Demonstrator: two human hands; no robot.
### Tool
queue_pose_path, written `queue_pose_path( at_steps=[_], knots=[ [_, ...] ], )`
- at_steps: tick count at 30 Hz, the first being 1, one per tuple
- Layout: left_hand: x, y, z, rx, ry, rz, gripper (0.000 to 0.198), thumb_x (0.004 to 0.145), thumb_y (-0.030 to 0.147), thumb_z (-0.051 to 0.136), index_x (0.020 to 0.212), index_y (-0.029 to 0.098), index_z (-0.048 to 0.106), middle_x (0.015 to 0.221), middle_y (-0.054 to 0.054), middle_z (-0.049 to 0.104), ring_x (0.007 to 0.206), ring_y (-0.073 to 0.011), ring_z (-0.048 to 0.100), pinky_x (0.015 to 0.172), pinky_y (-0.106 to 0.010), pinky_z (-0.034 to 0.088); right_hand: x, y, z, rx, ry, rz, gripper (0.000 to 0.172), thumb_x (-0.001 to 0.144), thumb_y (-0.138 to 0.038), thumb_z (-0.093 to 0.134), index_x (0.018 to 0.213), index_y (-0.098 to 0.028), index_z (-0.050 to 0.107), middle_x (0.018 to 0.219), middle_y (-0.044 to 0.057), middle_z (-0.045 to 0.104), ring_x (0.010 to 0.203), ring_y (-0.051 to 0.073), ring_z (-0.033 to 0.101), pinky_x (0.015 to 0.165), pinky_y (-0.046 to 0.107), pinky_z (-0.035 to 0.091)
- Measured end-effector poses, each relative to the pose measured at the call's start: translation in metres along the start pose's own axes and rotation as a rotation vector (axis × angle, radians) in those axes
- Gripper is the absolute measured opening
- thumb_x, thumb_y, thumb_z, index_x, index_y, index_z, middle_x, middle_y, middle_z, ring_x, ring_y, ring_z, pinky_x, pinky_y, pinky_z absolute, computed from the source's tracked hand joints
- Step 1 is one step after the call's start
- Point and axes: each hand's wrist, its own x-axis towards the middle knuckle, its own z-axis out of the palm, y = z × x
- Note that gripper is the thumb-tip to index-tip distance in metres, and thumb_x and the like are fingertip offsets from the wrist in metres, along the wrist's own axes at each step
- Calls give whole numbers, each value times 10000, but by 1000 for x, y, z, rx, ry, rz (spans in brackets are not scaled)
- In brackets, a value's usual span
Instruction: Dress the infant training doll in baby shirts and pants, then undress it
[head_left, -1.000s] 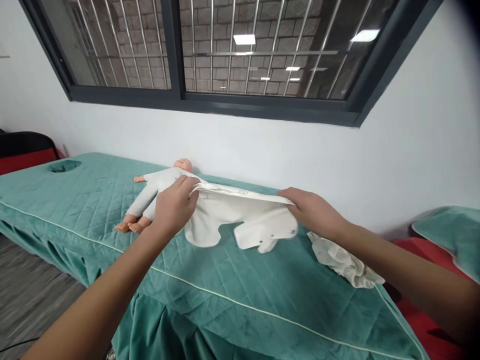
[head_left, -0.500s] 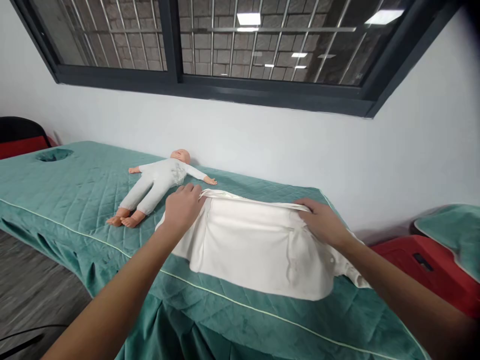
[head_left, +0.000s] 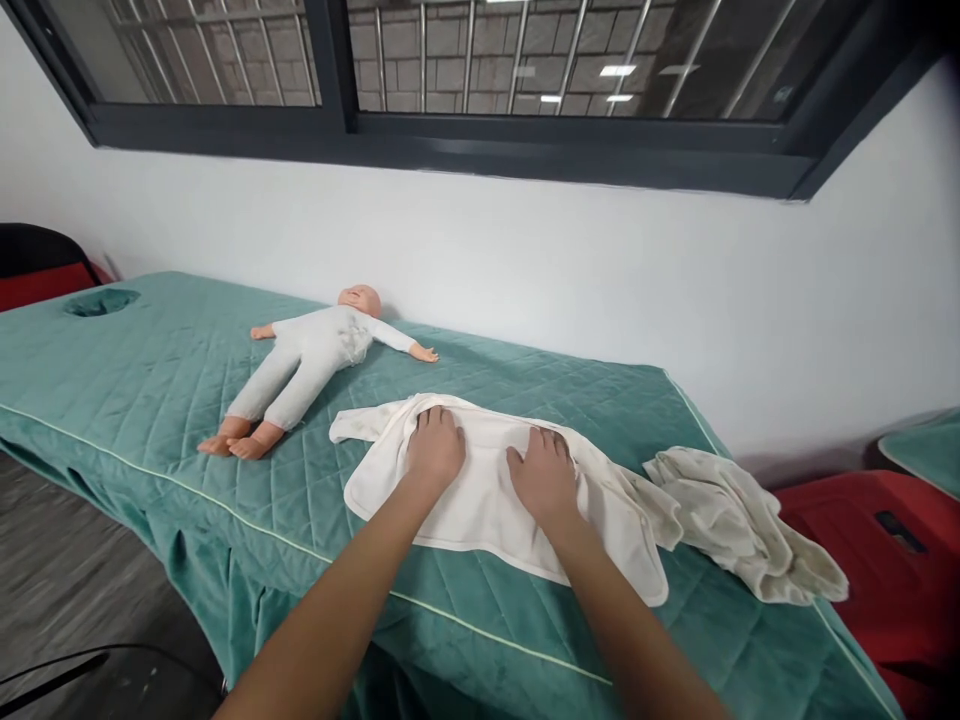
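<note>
Forearms, both bare, reach over the near hem of a small white garment. It lies opened out on a green quilted bed cover, its hem wavy, one sleeve poking out L, the other R. Person's L hand rests palm down on the garment's L half, fingers close together by its far edge (can't tell if the thumb pinches any cloth). R hand lies palm down on the R half, thumb held out from the fingers; bare fabric shows btwn the 2 hands.

Just R of the garment sits a crumpled cream cloth, right by the R sleeve, contact hard to judge. Farther R of the garment, past the bed's end, is a red object w/ a dark slot. Beyond the garment, off to its L and nr it, a doll in a white suit lies face up, arms out. Well L of the garment is a round hole in the cover. Behind the garment, a white wall and above that a dark-framed window w/ metal bars.
</note>
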Motion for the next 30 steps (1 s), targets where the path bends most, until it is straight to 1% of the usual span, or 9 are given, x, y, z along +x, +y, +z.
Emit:
queue_pose_path(
  at_steps=[3,6,10,14,20,22,24,27,30],
  knots=[
    [14,8,-2,8,83,-92,482,917,272,465,1381,143,442,1419,-191,456,1311,-327,426,1011,-469,447,15,-1,-1,1,15,92,522,942,-364,399,1379,-84,442,1366,217,533,1243,389,495,999,539,394],
    [24,15,2,41,170,-83,558,932,326,447,1465,192,356,1497,-184,375,1342,-344,374,967,-504,475,26,-3,0,6,66,122,613,953,-435,381,1483,-136,304,1439,216,460,1260,398,480,960,550,417],
    [44,14,9,79,139,-36,562,967,394,377,1501,224,337,1521,-168,369,1342,-361,355,963,-548,467,46,0,3,-2,87,109,615,983,-498,281,1481,-139,309,1422,227,467,1248,395,492,952,552,421],
    [71,12,16,79,124,5,577,982,425,328,1523,223,308,1544,-155,356,1358,-360,342,993,-558,445,70,8,6,5,81,96,626,986,-488,267,1490,-118,296,1440,229,459,1276,393,472,971,546,419],
    [110,15,26,63,81,34,577,986,434,308,1518,211,313,1555,-136,353,1385,-351,324,1033,-561,412,113,14,17,53,10,130,630,932,-296,355,1484,-7,263,1494,247,391,1369,358,386,1054,480,389],
    [117,14,30,51,60,38,578,987,435,299,1513,197,321,1537,-146,378,1373,-347,344,1051,-562,392,125,15,22,62,12,115,592,911,-238,357,1451,3,315,1460,247,424,1369,340,387,1075,444,375],
    [119,13,33,44,55,38,581,991,440,280,1504,173,335,1508,-160,411,1357,-346,367,1066,-562,374,132,16,26,62,13,100,541,918,-234,344,1413,-18,375,1402,238,477,1330,341,431,1062,443,387],
    [119,11,37,50,67,40,583,993,446,261,1494,163,353,1492,-165,431,1353,-346,376,1076,-553,362,134,18,27,46,-12,84,512,956,-323,322,1390,-69,414,1347,227,517,1262,361,489,991,478,434],
    [118,11,39,75,77,35,585,993,457,250,1504,188,341,1513,-144,415,1363,-338,367,1083,-538,360,133,22,23,24,-8,60,542,973,-397,314,1415,-94,392,1342,228,521,1235,367,512,943,479,458]
  ],
)
